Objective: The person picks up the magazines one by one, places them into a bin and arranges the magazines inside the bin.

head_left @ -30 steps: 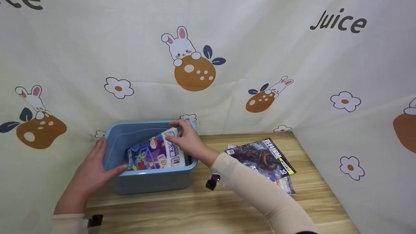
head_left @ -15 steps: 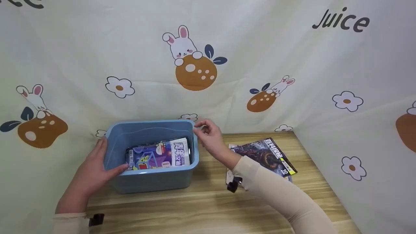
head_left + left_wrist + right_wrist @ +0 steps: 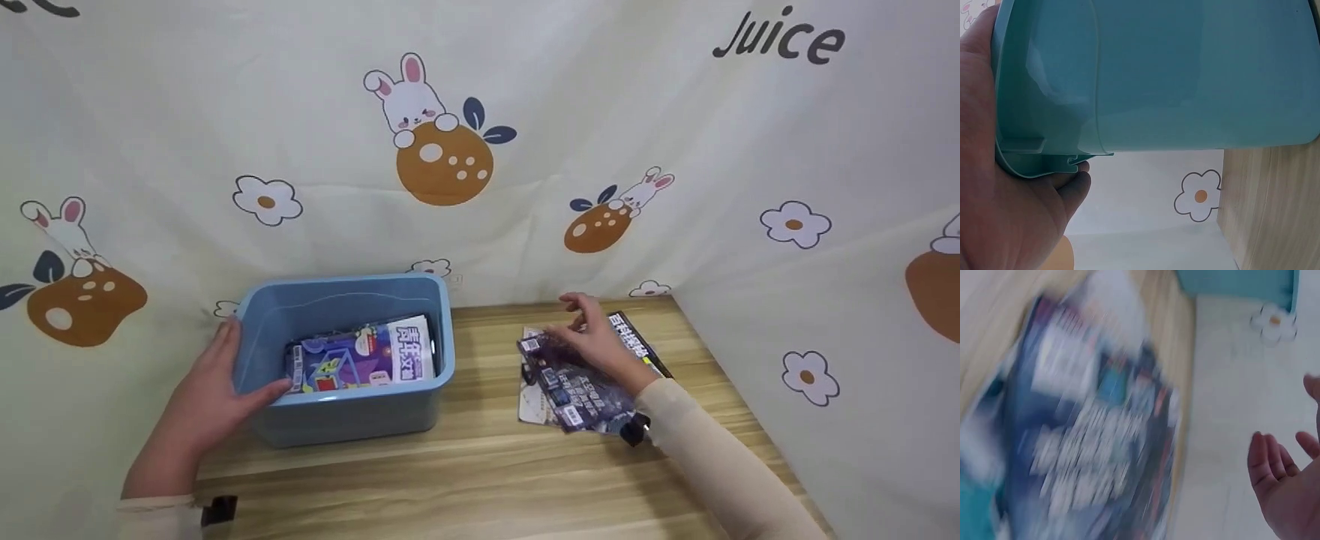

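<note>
My left hand (image 3: 214,379) holds the near left corner of a blue plastic bin (image 3: 352,416), its thumb over the front rim. In the left wrist view the fingers (image 3: 1075,191) bend under the rim. Inside the bin lies a purple magazine (image 3: 346,361) with a white title band, over a darker one that shows only at its edge. Over the loose pile to the right hovers my right hand (image 3: 596,341), fingers loosely bent and holding nothing. The topmost magazine there is dark (image 3: 574,390); it is blurred in the right wrist view.
Below the dark magazine a pale cover (image 3: 534,405) sticks out at the left, and a black cover (image 3: 631,334) with white print at the right. Wood-grain tabletop (image 3: 450,487) extends in front. A printed curtain (image 3: 540,142) stands behind and along the right side.
My right hand has left the bin and moved right to above the pile. The purple magazine now lies lower and flatter inside the bin. My left hand stays at the bin's corner.
</note>
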